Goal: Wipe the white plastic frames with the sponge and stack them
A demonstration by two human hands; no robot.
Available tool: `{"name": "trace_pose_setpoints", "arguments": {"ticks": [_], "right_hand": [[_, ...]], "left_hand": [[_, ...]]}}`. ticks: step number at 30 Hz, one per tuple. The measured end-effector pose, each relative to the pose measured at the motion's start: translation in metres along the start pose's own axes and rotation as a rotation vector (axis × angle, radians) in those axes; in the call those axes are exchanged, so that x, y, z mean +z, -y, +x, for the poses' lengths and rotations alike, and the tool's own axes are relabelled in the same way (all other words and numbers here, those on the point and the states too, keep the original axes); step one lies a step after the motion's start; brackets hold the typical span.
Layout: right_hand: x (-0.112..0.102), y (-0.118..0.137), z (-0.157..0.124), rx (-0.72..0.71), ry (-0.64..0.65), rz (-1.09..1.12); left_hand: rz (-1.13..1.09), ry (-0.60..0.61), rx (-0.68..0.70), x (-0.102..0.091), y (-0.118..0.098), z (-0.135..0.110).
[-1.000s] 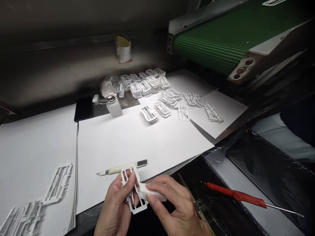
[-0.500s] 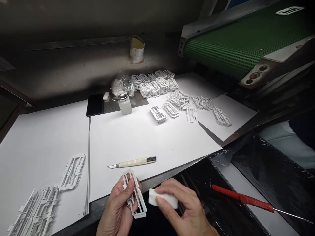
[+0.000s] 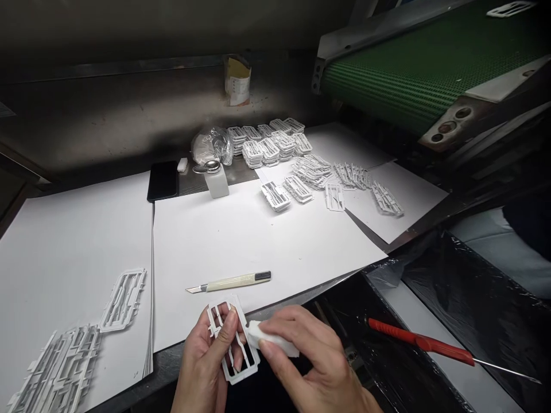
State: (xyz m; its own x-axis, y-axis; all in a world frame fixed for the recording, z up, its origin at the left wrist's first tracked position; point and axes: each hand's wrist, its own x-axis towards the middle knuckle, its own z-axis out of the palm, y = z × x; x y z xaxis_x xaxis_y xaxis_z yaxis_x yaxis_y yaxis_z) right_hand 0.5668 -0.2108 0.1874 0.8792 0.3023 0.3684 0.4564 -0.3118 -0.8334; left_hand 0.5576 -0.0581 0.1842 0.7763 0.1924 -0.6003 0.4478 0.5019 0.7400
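Observation:
My left hand (image 3: pixel 209 355) grips a white plastic slotted frame (image 3: pixel 246 344), thumb across its face and fingers behind it. Between the thumb and fingers of my right hand (image 3: pixel 310 358) is a white pad (image 3: pixel 279 342), a folded cloth or sponge. The pad meets the frame's right long edge. Just beyond the hands, a craft knife (image 3: pixel 232 281) with a cream handle lies on white paper (image 3: pixel 193 235), its blade pointing left. One loose slotted frame (image 3: pixel 123 299) rests on the left paper, beside a pile of similar frames (image 3: pixel 60 367).
Several stacks of frames (image 3: pixel 279 146) stand at the back. Nearby are a pump bottle (image 3: pixel 216 182), a plastic bag (image 3: pixel 212 147) and a black phone (image 3: pixel 163 180). A green conveyor belt (image 3: pixel 396 69) overhangs the right. A red-handled tool (image 3: pixel 422 342) lies on black plastic, near another person's sleeve (image 3: pixel 527 229).
My right hand has moved left, bringing the white pad from beside the frame onto its edge. My left hand has turned the frame so its face shows more. The view has shifted slightly.

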Motion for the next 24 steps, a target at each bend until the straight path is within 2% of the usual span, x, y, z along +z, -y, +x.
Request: {"name": "trace_pose_setpoints", "arguments": {"ticks": [5, 8, 12, 17, 20, 24], "right_hand": [[-0.005, 0.0, -0.004, -0.019, 0.129, -0.054], [-0.008, 0.0, -0.001, 0.019, 0.097, -0.031], [-0.003, 0.0, 0.006, -0.009, 0.047, 0.0], [-0.008, 0.0, 0.001, 0.059, 0.233, 0.003], [-0.014, 0.0, -0.002, 0.118, 0.199, 0.028], [-0.016, -0.002, -0.001, 0.127, 0.133, 0.058]], "left_hand": [[0.101, -0.083, 0.046, -0.002, -0.001, -0.002], [0.139, -0.072, 0.054, -0.001, -0.002, -0.002], [0.152, -0.06, 0.067, 0.002, -0.001, -0.002], [0.074, -0.065, 0.01, -0.002, -0.004, 0.0], [0.041, -0.031, -0.03, -0.004, -0.005, 0.002], [0.024, -0.017, -0.057, -0.003, -0.006, 0.003]]}}
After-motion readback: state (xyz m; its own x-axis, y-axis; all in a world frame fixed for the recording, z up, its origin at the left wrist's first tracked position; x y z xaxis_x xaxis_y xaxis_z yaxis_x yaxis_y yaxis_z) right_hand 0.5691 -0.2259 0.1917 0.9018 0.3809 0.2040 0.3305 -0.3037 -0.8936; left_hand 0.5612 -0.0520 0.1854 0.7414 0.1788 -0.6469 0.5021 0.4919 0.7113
